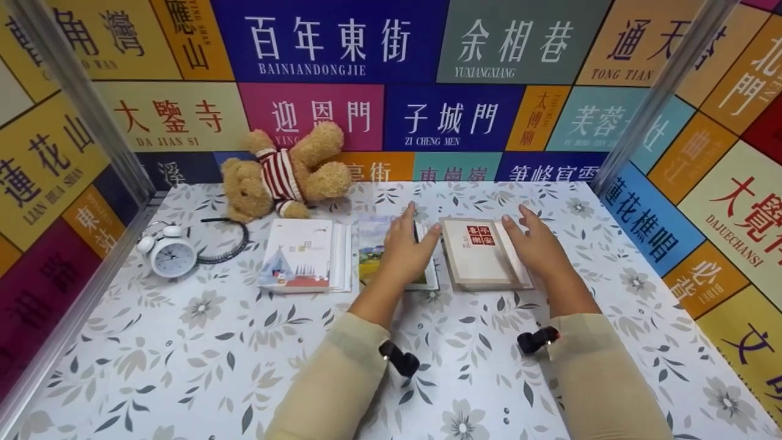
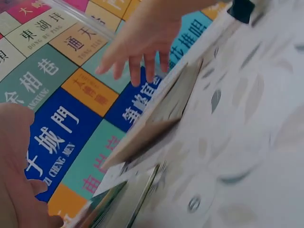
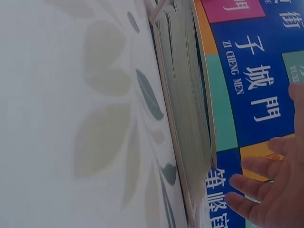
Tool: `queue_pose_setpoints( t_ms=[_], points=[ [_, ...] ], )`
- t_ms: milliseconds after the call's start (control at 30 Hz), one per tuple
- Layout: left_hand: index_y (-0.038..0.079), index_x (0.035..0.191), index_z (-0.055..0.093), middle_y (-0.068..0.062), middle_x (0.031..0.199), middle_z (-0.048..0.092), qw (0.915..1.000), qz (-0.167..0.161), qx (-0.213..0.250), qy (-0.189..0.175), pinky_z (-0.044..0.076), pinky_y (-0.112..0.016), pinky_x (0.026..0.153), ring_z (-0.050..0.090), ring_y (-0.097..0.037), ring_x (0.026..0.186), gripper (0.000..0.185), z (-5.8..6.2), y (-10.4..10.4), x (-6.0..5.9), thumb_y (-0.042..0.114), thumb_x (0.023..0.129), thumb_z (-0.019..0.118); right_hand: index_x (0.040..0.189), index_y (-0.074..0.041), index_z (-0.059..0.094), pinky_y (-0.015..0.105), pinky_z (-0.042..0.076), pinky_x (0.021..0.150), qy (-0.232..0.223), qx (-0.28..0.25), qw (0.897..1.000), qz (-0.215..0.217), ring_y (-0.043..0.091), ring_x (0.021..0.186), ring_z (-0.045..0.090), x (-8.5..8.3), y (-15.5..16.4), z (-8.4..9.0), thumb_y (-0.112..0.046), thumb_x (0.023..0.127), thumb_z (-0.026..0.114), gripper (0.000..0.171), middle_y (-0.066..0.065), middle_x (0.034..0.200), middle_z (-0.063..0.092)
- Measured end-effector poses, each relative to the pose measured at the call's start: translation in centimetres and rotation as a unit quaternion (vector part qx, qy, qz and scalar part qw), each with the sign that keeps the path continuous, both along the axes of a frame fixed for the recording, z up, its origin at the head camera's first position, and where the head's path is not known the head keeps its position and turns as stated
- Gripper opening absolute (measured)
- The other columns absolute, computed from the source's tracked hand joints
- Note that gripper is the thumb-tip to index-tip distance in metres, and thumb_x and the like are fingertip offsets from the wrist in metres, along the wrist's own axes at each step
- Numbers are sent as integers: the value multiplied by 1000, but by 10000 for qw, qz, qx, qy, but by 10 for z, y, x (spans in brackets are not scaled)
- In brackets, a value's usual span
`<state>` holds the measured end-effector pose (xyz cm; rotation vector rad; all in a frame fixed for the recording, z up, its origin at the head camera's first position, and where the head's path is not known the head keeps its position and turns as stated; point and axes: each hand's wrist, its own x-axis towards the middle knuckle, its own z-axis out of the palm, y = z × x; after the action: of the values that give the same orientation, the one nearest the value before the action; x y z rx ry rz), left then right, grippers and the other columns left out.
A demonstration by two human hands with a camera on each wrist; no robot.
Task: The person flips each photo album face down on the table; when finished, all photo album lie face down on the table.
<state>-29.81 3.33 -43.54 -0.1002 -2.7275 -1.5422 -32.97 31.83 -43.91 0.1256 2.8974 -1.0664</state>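
Three thick notebooks lie in a row on the table. My left hand hovers over the right part of the middle one, a notebook with a painted landscape cover, its fingers extended and partly hiding it. At the right end lies a beige notebook with a red square seal. Along that notebook's right edge is my right hand, fingers spread; the right wrist view shows the hand beside the page block with nothing in its grasp. The leftmost notebook is white with a tent drawing.
A white twin-bell alarm clock and a black ring-shaped band stand at the left. Behind the notebooks, a teddy bear in a striped shirt lies on its side against the sign-covered wall. The tablecloth has a leaf pattern.
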Motion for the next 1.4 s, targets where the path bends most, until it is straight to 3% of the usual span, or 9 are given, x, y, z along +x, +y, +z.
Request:
queue_pose_setpoints(
  t_ms=[167,367,500,667,733,867,1067,1400],
  points=[
    [23,172,25,-14,176,31,9915,18,1248,-380,26,-57,134,31,-37,163,79,-3,27,-1,49,106,59,174,-17,11,69,18,132,-266,10,9996,65,49,162,26,-2,11,0,-85,101,24,101,21,175,31],
    [15,172,23,-15,173,38,9683,-176,2335,-868,37,-48,130,43,-34,156,86,-8,52,2,21,100,71,172,-13,21,62,25,133,-402,-504,9977,210,45,161,31,-3,15,-1,-58,108,50,84,21,174,35],
    [10,171,24,-17,170,43,9596,-409,2536,-1145,47,-41,122,54,-30,145,85,-12,56,4,7,98,68,171,-15,26,59,27,134,-671,-926,9934,95,41,163,30,-2,12,-1,-40,108,60,76,15,175,35],
    [3,164,38,-18,155,60,9482,-798,2744,-1390,53,-38,116,66,-26,128,74,-19,54,6,-5,95,62,170,-14,28,58,24,135,-844,-1095,9903,125,40,163,30,0,14,-5,-32,108,63,74,16,174,36],
    [1,162,41,-18,151,63,9493,-887,2683,-1378,53,-37,115,67,-26,127,74,-22,52,6,-9,91,60,170,-13,29,58,21,136,-866,-1105,9899,216,40,163,30,1,14,-8,-31,107,63,74,17,174,36],
    [0,163,39,-17,158,58,9497,-987,2678,-1291,49,-37,121,61,-27,140,83,-23,49,7,-16,84,56,170,-12,30,56,19,137,-921,-1155,9883,383,39,164,29,4,10,-14,-28,106,65,74,17,174,36],
    [4,167,34,-16,166,49,9472,-828,2807,-1313,45,-38,125,50,-29,153,88,-24,50,7,-17,84,54,169,-14,33,56,19,137,-1050,-1252,9851,540,40,164,28,6,3,-16,-29,102,71,78,16,175,34],
    [4,163,43,-16,164,52,9485,-475,2816,-1375,49,-39,122,55,-31,149,84,-21,50,9,-15,83,61,168,-15,36,54,24,135,-1214,-1075,9849,613,41,162,30,10,-6,-12,-40,99,76,83,23,174,32]
  ],
)
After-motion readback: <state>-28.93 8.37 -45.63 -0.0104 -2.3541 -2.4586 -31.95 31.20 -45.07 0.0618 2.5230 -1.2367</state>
